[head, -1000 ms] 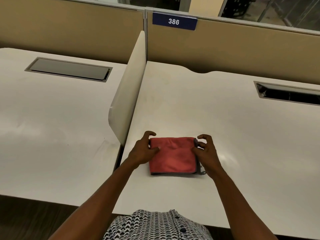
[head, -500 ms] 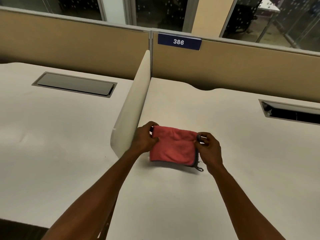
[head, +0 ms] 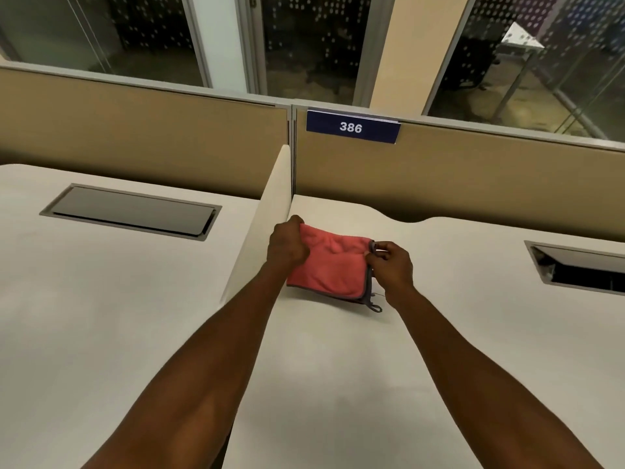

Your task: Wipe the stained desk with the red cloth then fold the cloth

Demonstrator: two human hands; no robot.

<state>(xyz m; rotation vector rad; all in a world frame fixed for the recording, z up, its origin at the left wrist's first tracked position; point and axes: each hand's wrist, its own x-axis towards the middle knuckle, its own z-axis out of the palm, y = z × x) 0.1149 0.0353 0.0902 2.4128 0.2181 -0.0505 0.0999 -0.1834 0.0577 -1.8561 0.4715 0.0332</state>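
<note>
Both grips are pinching the folded red cloth (head: 329, 265): the left hand (head: 285, 245) has its fingers curled over the cloth's left edge at the far corner, and the right hand (head: 394, 265) pinches the grey-trimmed right edge between thumb and fingertips. Held this way, the cloth's far side is raised while its near edge rests on the white counter (head: 338, 384). It is folded into a small rectangle, with a grey border along the right and near edges and a small loop of cord trailing from the near right corner.

Just left of the left hand stands a pale divider panel (head: 267, 225), parting this counter from the next one. A closed grey cable hatch (head: 130, 211) is set into that neighbouring counter, and an open hatch (head: 581, 265) sits at the far right of this one. Behind runs a tan partition wall (head: 473, 177) bearing a dark blue sign (head: 351, 127) that reads 386, with glass panes beyond it.
</note>
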